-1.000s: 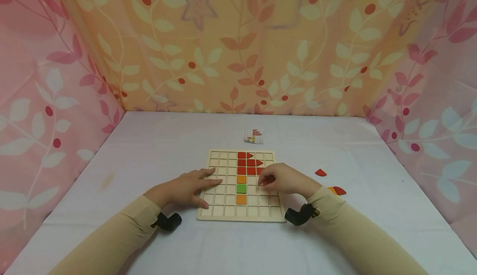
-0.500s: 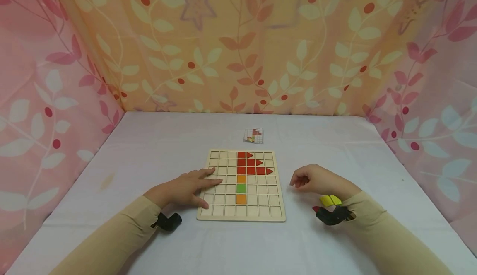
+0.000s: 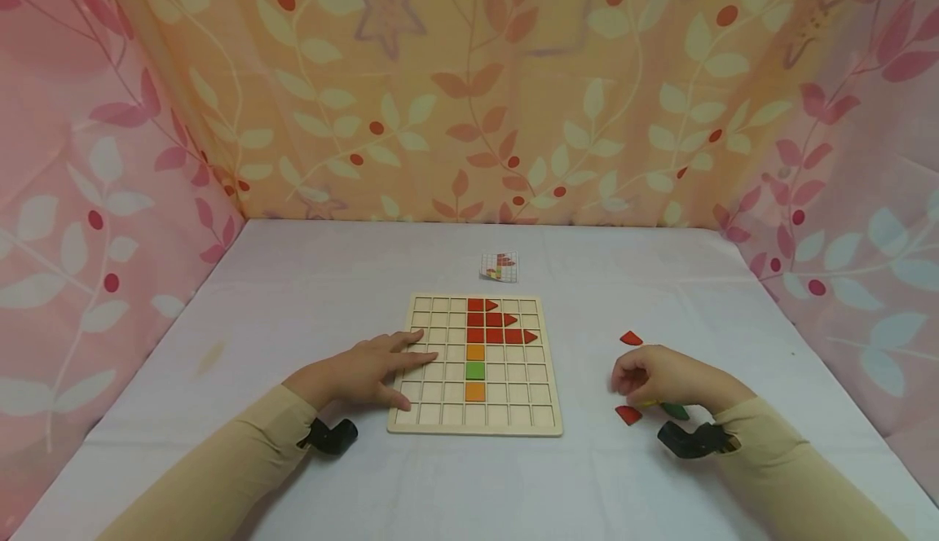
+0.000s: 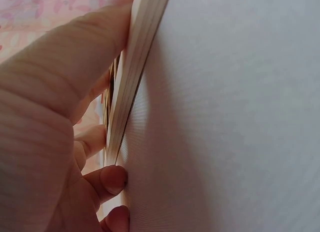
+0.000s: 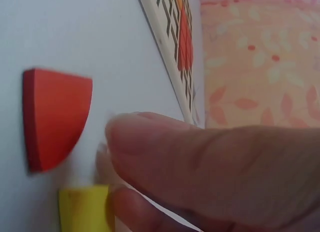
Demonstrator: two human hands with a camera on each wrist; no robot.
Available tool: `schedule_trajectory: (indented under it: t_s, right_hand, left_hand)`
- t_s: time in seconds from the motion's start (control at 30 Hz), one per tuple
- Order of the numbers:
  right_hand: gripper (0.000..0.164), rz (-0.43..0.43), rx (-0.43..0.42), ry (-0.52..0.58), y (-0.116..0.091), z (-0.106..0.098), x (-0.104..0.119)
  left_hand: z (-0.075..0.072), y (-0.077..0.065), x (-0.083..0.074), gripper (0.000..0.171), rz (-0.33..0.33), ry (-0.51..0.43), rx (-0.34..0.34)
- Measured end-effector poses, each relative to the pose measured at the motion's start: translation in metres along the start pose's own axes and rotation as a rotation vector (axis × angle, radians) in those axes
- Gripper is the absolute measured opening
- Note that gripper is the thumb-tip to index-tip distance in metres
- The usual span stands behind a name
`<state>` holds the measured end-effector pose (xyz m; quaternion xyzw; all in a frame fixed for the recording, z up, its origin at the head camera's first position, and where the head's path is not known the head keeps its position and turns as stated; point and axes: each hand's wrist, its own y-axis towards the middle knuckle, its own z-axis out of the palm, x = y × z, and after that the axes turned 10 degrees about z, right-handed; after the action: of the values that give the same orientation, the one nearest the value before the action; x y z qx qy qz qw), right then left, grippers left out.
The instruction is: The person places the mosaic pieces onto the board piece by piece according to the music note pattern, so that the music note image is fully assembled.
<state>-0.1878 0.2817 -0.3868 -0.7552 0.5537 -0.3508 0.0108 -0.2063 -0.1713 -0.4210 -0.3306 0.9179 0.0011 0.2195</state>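
Over here the left hand (image 3: 367,371) has its fingers spread on the board (image 3: 513,429). The right hand (image 3: 663,374) curls loosely, apparently gripping nothing, fingers just beside a yellow piece (image 5: 85,209), probably light and stiff, best pinched by its edges.

Card (image 3: 500,267) behind board (image 3: 519,415), pieces (image 3: 628,415) right of board

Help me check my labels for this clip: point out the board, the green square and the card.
Board (image 3: 497,415): head view, on a bare cell in its bottom row.
Green square (image 3: 475,371): head view, middle of its top face.
Card (image 3: 500,267): head view, middle of its printed face.
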Motion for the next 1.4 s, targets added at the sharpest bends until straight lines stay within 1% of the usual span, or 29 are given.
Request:
schedule_trajectory:
  t_s: [0.13, 0.23, 0.43, 0.53, 0.63, 0.7, 0.83, 1.0, 1.13, 1.4]
  right_hand:
    - [0.015, -0.008, 0.011, 0.008, -0.005, -0.002, -0.01]
    - [0.016, -0.026, 0.024, 0.014, -0.009, -0.003, -0.017]
    - [0.018, -0.015, 0.03, 0.05, -0.015, -0.004, -0.025]
    - [0.019, -0.051, 0.022, 0.046, -0.015, -0.001, -0.026]
    - [0.02, -0.09, 0.004, 0.019, -0.012, 0.004, -0.024]
    - [0.02, -0.096, -0.011, 0.008, -0.011, 0.006, -0.021]
    - [0.019, -0.081, -0.03, -0.016, -0.01, 0.01, -0.014]
    - [0.022, -0.082, -0.053, -0.068, -0.01, 0.011, -0.005]
    - [0.023, -0.076, -0.042, -0.09, -0.009, 0.011, 0.001]
    - [0.023, -0.035, 0.009, -0.08, -0.004, 0.015, 0.01]
  left_hand:
    - [-0.001, 0.0, -0.001, 0.081, 0.007, 0.004, -0.003]
    - [-0.001, 0.0, -0.002, 0.081, 0.0, -0.003, 0.001]
    - [-0.001, 0.0, -0.002, 0.08, -0.014, 0.0, 0.006]
    - [-0.001, 0.0, -0.001, 0.08, -0.018, 0.01, 0.008]
    - [-0.001, -0.001, -0.001, 0.08, -0.022, 0.011, 0.009]
    - [0.0, -0.001, -0.001, 0.08, -0.019, 0.005, 0.006]
    - [0.0, -0.001, 0.0, 0.081, -0.012, -0.007, 0.003]
    - [-0.001, -0.001, 0.0, 0.08, -0.007, -0.005, 0.003]
    - [-0.001, -0.001, 0.0, 0.08, -0.009, 0.003, 0.002]
    - [0.0, -0.001, -0.001, 0.079, -0.001, 0.0, -0.001]
